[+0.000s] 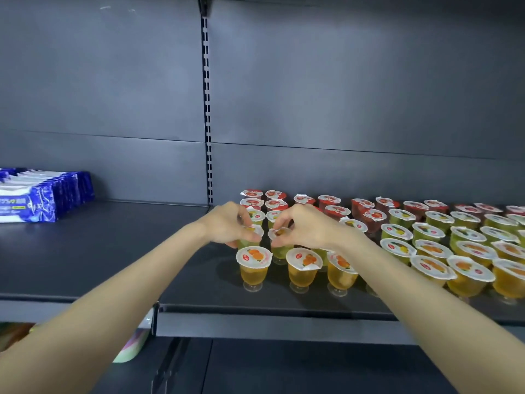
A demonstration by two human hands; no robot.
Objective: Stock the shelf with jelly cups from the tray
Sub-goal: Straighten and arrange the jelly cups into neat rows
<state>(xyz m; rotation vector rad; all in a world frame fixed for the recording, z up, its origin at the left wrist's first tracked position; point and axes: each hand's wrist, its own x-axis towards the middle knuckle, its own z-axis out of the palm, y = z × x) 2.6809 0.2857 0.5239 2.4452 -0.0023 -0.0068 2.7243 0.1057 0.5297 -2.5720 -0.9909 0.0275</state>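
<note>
Several jelly cups stand in rows on the dark shelf: red ones at the back, green ones in the middle, orange ones along the front. My left hand grips a green jelly cup in the second row from the front. My right hand grips another green jelly cup beside it. Both cups stand upright just behind the front orange cups. The tray is out of view.
Blue and white packets lie on the neighbouring shelf section at the left. A slotted upright divides the two back panels. Bare shelf surface lies left of the cups. Colourful goods show on the level below.
</note>
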